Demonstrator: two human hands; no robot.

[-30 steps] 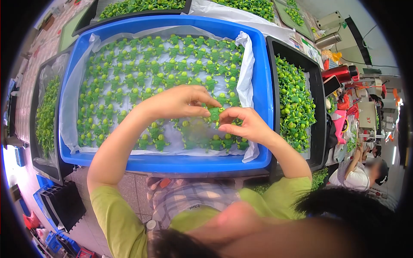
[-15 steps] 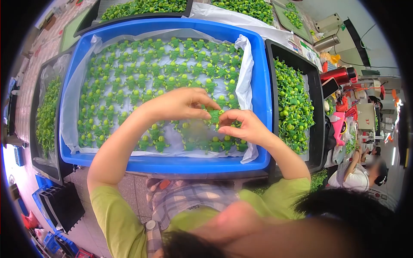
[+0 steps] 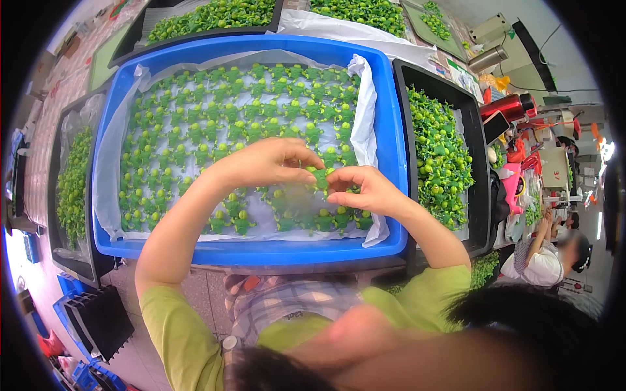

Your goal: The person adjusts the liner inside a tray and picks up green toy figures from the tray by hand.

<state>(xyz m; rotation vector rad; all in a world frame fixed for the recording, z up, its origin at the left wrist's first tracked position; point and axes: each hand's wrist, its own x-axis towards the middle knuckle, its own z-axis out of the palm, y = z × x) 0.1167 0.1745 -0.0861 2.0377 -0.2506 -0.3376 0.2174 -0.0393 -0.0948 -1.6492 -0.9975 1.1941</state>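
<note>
A blue tray [image 3: 261,254] lined with white sheeting holds rows of small green figures [image 3: 238,130]. Over its right part, my left hand [image 3: 277,163] and my right hand [image 3: 365,189] face each other, with one green figure [image 3: 320,178] between them. The fingertips of my left hand touch this figure from the left, thumb and fingers pinched around it. My right hand's thumb and forefinger curve beside its right side with a gap between them; whether they touch it is hard to see.
Black trays filled with green figures stand at the right [image 3: 443,163], the left [image 3: 75,189] and behind [image 3: 215,19]. A red bottle [image 3: 508,108] and a phone [image 3: 495,127] lie beyond the right tray. Another person [image 3: 548,260] sits at the far right.
The view has shifted slightly, so the trays sit a little lower and further left. Both hands keep nearly the same pose around the green figure.
</note>
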